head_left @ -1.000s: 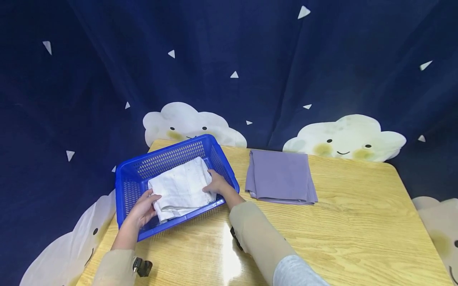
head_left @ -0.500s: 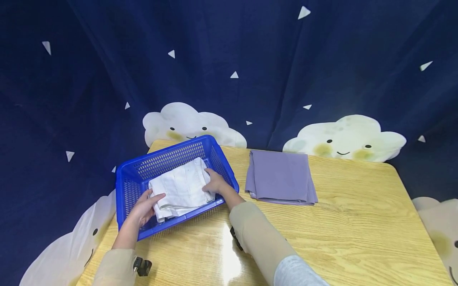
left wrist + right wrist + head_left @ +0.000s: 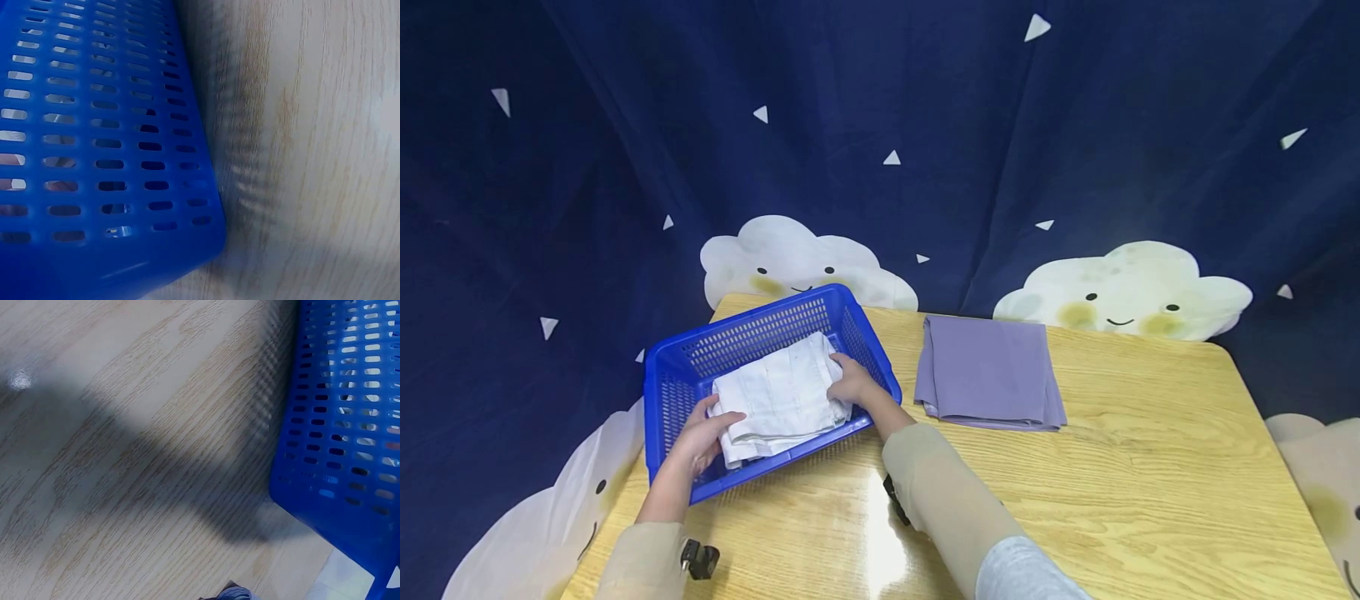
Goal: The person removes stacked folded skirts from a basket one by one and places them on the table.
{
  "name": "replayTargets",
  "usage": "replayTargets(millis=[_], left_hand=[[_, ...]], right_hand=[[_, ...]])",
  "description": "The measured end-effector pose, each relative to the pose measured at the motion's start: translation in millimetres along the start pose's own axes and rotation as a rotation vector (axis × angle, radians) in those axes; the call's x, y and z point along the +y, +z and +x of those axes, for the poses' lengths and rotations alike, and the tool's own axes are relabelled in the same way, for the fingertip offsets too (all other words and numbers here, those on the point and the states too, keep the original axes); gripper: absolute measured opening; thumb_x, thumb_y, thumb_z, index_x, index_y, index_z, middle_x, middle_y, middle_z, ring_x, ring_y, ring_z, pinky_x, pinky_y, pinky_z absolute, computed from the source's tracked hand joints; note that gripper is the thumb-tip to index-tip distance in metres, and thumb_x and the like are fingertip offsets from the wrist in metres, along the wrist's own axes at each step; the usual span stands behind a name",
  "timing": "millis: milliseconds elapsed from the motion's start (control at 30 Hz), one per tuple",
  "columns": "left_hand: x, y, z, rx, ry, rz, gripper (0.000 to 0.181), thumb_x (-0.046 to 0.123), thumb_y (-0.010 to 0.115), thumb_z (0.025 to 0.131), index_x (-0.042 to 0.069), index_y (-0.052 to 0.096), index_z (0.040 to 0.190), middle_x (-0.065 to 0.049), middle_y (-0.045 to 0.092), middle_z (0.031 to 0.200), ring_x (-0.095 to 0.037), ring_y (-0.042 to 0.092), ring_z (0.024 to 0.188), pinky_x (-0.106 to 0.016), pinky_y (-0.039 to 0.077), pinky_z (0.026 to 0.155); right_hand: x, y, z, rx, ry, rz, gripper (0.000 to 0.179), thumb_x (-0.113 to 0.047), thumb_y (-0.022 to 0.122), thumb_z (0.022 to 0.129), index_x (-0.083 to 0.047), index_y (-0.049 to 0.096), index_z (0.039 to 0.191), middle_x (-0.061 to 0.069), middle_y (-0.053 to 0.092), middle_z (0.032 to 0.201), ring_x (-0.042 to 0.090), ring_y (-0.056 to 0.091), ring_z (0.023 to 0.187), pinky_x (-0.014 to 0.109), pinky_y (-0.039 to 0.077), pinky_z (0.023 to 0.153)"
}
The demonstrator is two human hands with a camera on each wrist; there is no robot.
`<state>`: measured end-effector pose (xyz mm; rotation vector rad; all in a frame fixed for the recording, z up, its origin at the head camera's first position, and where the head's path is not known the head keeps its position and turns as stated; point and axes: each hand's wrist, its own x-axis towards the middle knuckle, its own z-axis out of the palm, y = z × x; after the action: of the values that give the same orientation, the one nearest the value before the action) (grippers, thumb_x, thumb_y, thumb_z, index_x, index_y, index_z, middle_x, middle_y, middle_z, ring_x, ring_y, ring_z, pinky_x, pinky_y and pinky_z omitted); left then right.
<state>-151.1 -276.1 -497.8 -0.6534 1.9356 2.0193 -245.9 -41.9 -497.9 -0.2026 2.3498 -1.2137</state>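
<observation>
A folded white cloth (image 3: 782, 392) lies inside the blue plastic basket (image 3: 662, 350) in the head view. At the cloth's left edge, my left hand (image 3: 700, 437) grips it, the thumb on top and the other fingers partly hidden at the side. My right hand (image 3: 852, 385) holds the opposite edge, its thumb toward the near side; some fingertips are hidden by the cloth. Both hands reach in over the basket's near rim. The two wrist views show mainly the slotted basket wall (image 3: 125, 156), with bits of white and fingers visible through the slots in the left one.
A folded purple cloth (image 3: 988, 371) lies on the wooden table (image 3: 1150, 467), right of the basket. Behind the table hangs a dark blue curtain (image 3: 850, 83) with white clouds and triangles. The basket stands near the table's left edge.
My left thumb has moved a little farther over the white cloth, whose left and near edges have shifted slightly. The right hand, basket and purple cloth stay practically where they were.
</observation>
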Motion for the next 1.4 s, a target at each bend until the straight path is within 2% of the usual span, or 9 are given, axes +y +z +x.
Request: replayTargets(millis=[133,233,400,500,833,1067,1233,1400], left_hand=[[1.3,-0.3,-0.4,0.002,-0.01,-0.038,0.091,-0.001,0.051,0.085,0.007,-0.02,0.142,-0.032,0.015,0.14,-0.006,0.058,0.073,-0.023,0.053,0.07],[1.8,-0.8,-0.6,0.0,-0.013,-0.068,0.092,-0.002,0.05,0.085,0.005,-0.022,0.141,-0.032,0.013,0.143,-0.005,0.057,0.074,-0.023,0.053,0.072],[1.7,-1.2,-0.7,0.016,-0.011,-0.071,0.089,-0.004,0.051,0.084,0.002,-0.016,0.143,-0.03,0.018,0.141,-0.005,0.057,0.075,-0.024,0.053,0.072],[1.5,-1.6,-0.7,0.026,-0.004,-0.068,0.09,-0.005,0.052,0.084,0.003,-0.015,0.143,-0.028,0.015,0.143,-0.003,0.056,0.075,-0.022,0.053,0.071],[1.8,-1.6,-1.9,0.039,0.034,-0.062,0.088,-0.009,0.052,0.082,0.003,-0.009,0.145,-0.023,0.013,0.146,-0.001,0.051,0.081,-0.018,0.051,0.073],[3.5,-0.6,-1.5,0.048,0.092,-0.109,0.086,-0.012,0.051,0.081,0.004,-0.004,0.146,-0.017,0.022,0.139,0.0,0.051,0.085,-0.019,0.051,0.074],[4.9,0.4,-1.0,0.075,0.14,-0.143,0.086,-0.015,0.051,0.079,0.007,0.002,0.146,-0.012,0.024,0.14,-0.003,0.047,0.095,-0.017,0.049,0.076],[7.6,2.3,-2.9,0.099,0.179,-0.167,0.087,-0.018,0.052,0.077,0.009,0.007,0.146,-0.011,0.016,0.148,-0.013,0.038,0.113,-0.015,0.048,0.079]], right_hand=[[1,0,-0.5,-0.006,0.002,0.017,0.078,0.003,0.063,0.067,-0.007,0.035,0.14,0.019,0.038,0.139,0.031,0.038,0.125,0.042,0.034,0.102],[0,0,-1.0,-0.014,0.006,0.038,0.078,0.003,0.062,0.068,-0.007,0.034,0.14,0.019,0.036,0.14,0.032,0.034,0.128,0.043,0.031,0.104],[-2,-2,-2.8,-0.029,0.004,0.095,0.079,0.008,0.061,0.067,-0.005,0.034,0.14,0.021,0.033,0.142,0.034,0.031,0.13,0.045,0.029,0.105],[-3,-1,-2.4,-0.032,-0.003,0.118,0.079,0.01,0.06,0.067,-0.006,0.035,0.14,0.021,0.032,0.142,0.033,0.03,0.13,0.044,0.03,0.105],[-2,-4,-1.9,-0.04,-0.03,0.206,0.079,0.015,0.059,0.066,-0.007,0.037,0.139,0.02,0.033,0.142,0.031,0.034,0.126,0.041,0.04,0.097],[-5,-10,-3.1,-0.044,-0.074,0.226,0.079,0.015,0.059,0.067,-0.008,0.037,0.139,0.019,0.037,0.14,0.029,0.039,0.122,0.038,0.041,0.096],[-6,-13,-5.3,-0.02,-0.116,0.234,0.079,0.016,0.058,0.067,-0.009,0.038,0.139,0.018,0.04,0.137,0.028,0.042,0.118,0.037,0.043,0.094],[-9,-16,-7.5,0.014,-0.148,0.239,0.078,0.016,0.058,0.068,-0.012,0.039,0.139,0.018,0.04,0.137,0.028,0.04,0.121,0.039,0.04,0.098]])
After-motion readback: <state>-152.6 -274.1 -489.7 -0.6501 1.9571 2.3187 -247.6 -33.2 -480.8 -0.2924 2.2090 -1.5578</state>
